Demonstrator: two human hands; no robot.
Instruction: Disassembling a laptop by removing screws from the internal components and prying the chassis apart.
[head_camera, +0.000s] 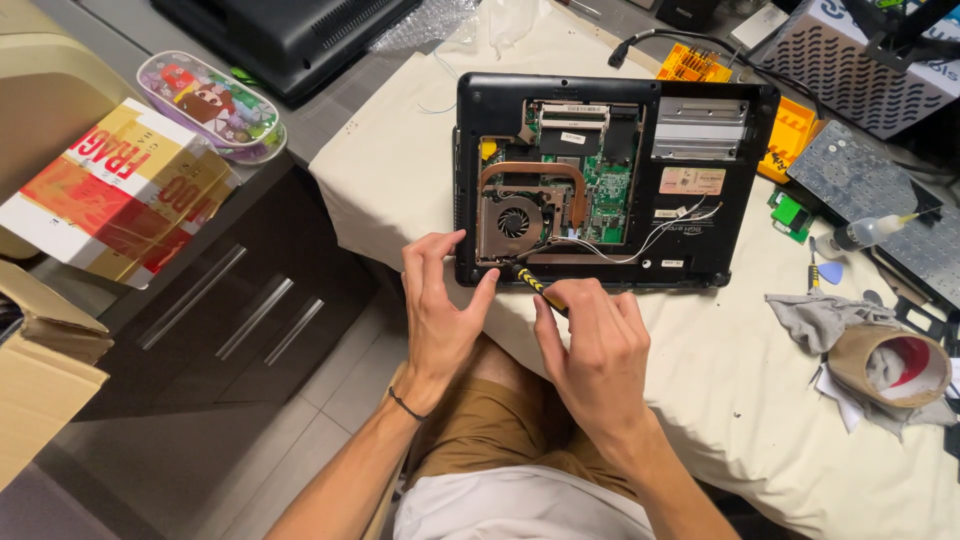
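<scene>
An opened black laptop (700, 215) lies upside down on a cloth-covered table (740, 400), its green board, copper heat pipe and cooling fan (513, 221) exposed. My right hand (595, 345) grips a yellow-and-black screwdriver (535, 285), whose tip rests at the laptop's near left corner beside the fan. My left hand (440, 305) has its fingers spread, the fingertips touching the laptop's near left edge next to the screwdriver tip.
A cardboard roll (890, 365) and a grey rag (815, 320) lie at the right. Behind the laptop are orange parts trays (790, 135), a glue bottle (865, 232) and a perforated metal plate (860, 180). A dark drawer cabinet (230, 300) with taped boxes stands at the left.
</scene>
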